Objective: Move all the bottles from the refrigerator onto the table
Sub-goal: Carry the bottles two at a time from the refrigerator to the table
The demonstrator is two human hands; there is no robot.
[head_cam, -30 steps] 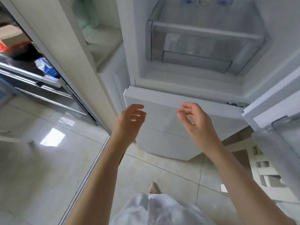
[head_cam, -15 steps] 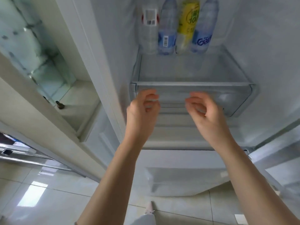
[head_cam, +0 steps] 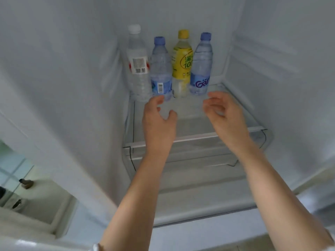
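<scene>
Left hand (head_cam: 159, 122), right hand (head_cam: 223, 113): loosely spread, empty, near tightly packed bottles (head_cam: 181, 64) at 12 o'clock; risk: knocking neighbours on grasp.

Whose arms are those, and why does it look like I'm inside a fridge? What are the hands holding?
The picture comes from a camera worn on a person's head, so you see what they see, looking down at their own arms. They are reaching into an open fridge. Four bottles stand in a row at the back of a clear shelf: a white-capped bottle, a blue-capped bottle, a yellow bottle and another blue-capped bottle. The left hand and right hand hold nothing yet.
</scene>
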